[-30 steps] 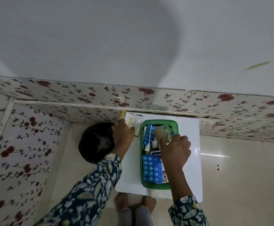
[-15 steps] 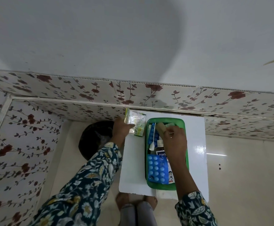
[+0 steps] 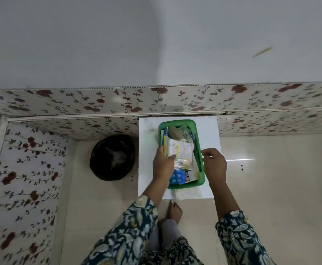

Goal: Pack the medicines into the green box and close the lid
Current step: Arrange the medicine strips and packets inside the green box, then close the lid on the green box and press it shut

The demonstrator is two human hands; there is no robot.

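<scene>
The green box [image 3: 177, 123] stands open on a small white table [image 3: 208, 131], holding several medicines. My left hand [image 3: 163, 165] grips a white and yellow medicine packet [image 3: 181, 153] and holds it flat over the middle of the box. Under it lie blue blister strips [image 3: 177, 177], and a beige roll [image 3: 173, 132] and a crinkled clear wrapper [image 3: 186, 131] fill the far end. My right hand [image 3: 214, 165] hovers at the box's right rim with loosely curled fingers, holding nothing. No lid is visible.
A black round bin [image 3: 112, 157] stands on the floor left of the table. Floral wall panels [image 3: 41, 134] close the far side and the left. My bare foot [image 3: 174, 210] is on the tiled floor [image 3: 271, 188] under the table's near edge.
My left hand has carried the packet from the table left of the box to over the box. My right hand has left the far end of the box and moved to its right rim.
</scene>
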